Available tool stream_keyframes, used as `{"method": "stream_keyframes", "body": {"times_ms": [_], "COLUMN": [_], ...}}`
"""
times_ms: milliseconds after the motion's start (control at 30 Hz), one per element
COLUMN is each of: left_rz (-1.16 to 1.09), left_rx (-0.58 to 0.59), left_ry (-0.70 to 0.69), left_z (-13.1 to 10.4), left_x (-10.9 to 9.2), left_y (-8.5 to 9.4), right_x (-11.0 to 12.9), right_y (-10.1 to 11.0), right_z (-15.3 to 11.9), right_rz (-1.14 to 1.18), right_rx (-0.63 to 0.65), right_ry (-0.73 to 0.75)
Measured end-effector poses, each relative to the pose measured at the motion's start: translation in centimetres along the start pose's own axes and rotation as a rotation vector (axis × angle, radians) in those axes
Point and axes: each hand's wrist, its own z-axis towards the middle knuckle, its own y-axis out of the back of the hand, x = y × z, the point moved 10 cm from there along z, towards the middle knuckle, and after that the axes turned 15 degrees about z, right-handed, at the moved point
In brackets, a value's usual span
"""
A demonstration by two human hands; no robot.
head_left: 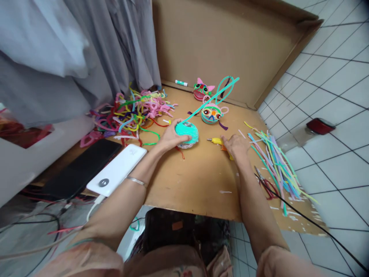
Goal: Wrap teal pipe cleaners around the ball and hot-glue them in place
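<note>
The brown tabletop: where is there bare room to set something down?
Mostly bare: the tabletop from the turquoise ball to the near edge, between the left forearm and right forearm; a red strand and white scrap lie there. Crowded: left, tangled pipe cleaners; right, straight pipe cleaners and scissors.

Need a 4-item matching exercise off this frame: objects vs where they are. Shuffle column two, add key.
1. turquoise ball
2. yellow tool
3. scissors
4. white power bank

A. beside the pastel stems
B. next to the black slab
C. at the right hand's fingers
D. held in the left hand

Pairs: 1-D, 2-C, 3-A, 4-B
</note>
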Motion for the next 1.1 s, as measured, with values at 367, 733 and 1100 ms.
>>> {"method": "stream_keyframes", "body": {"times_ms": [367,733,1100], "left_rz": [-0.026,-0.073,-0.100], "left_rx": [0.013,0.131,0.308], "left_ry": [-0.008,-0.060,-0.121], "left_z": [-0.3,-0.6,-1.4], "left_x": [-0.6,-1.0,-1.9], "left_y": [0.1,-1.1,-2.6], "right_x": [-1.2,2.8,4.4], "right_y": [-1.8,3.9,4.6], "right_z": [-0.1,-2.0,-4.1], "right_rz": [-0.025,0.450,0.508], "right_rx": [0.172,-0.281,-0.362], "right_ry": [-0.090,0.215,0.392]}}
